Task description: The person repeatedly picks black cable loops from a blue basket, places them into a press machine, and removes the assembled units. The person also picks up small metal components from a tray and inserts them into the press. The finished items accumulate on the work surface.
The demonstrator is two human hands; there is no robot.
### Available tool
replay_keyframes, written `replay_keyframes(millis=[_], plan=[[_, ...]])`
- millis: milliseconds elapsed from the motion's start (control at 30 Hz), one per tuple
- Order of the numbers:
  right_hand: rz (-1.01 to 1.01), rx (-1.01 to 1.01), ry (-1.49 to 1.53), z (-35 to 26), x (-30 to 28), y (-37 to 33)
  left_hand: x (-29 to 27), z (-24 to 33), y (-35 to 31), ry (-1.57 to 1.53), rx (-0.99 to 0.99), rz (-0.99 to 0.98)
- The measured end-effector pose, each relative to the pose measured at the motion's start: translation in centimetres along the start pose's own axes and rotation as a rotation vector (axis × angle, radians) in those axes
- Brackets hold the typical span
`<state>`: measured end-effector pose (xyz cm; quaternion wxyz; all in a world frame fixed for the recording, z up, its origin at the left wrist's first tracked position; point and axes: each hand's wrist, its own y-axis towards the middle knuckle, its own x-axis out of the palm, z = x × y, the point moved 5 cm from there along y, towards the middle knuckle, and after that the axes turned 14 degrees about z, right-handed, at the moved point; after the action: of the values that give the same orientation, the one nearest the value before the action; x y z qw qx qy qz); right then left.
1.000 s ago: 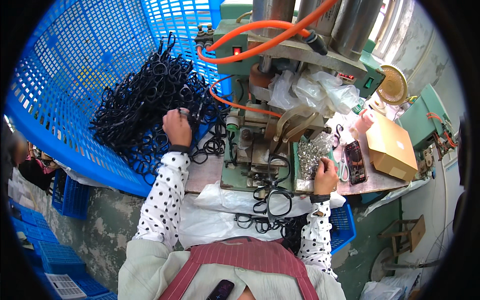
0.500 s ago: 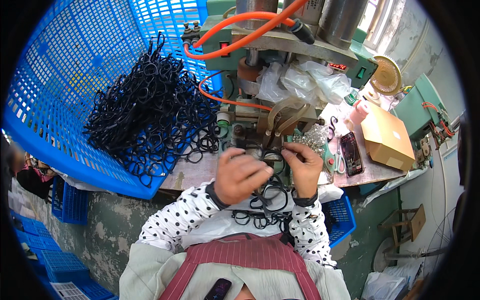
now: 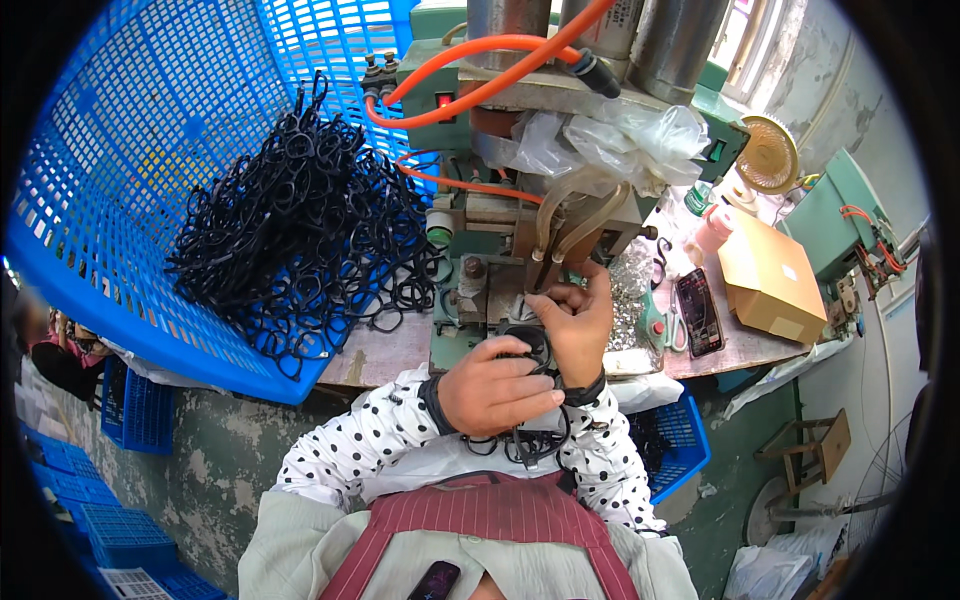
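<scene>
My left hand (image 3: 497, 388) is closed, its fingers curled beside a bundle of black looped straps (image 3: 538, 348) that rises behind them. My right hand (image 3: 575, 325) reaches to the tooling of a green press (image 3: 465, 335), with thumb and fingers drawn together near the die under two clear tubes (image 3: 575, 235). What lies in that pinch is hidden. More black loops (image 3: 515, 447) hang below my hands, over the white cloth on my lap.
A large blue basket (image 3: 110, 285) on the left holds a heap of black loops (image 3: 300, 210). To the right are small metal pieces (image 3: 628, 300), scissors (image 3: 676, 332), a phone (image 3: 699, 312), a cardboard box (image 3: 772, 275) and a small fan (image 3: 768, 152). A blue crate (image 3: 683, 450) stands below.
My left hand has dropped lower, toward my right wrist. My right hand has moved left and up to the die. The press head has come down, and the black loops have shifted between my hands.
</scene>
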<state>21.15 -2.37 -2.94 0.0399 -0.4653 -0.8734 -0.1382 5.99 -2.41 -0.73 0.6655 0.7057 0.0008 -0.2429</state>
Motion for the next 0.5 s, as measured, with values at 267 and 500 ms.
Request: replay_keyframes(millis=[267, 500], plan=[[0.251, -0.379, -0.951, 6.9, -12.3, 6.9, 1.7, -3.1, -1.2, -0.213, -0.075, -0.123], [0.032, -0.486, -1.302, 7.2, -14.3, 4.1, 2.0, -3.0, -1.2, -0.227, -0.090, -0.109]])
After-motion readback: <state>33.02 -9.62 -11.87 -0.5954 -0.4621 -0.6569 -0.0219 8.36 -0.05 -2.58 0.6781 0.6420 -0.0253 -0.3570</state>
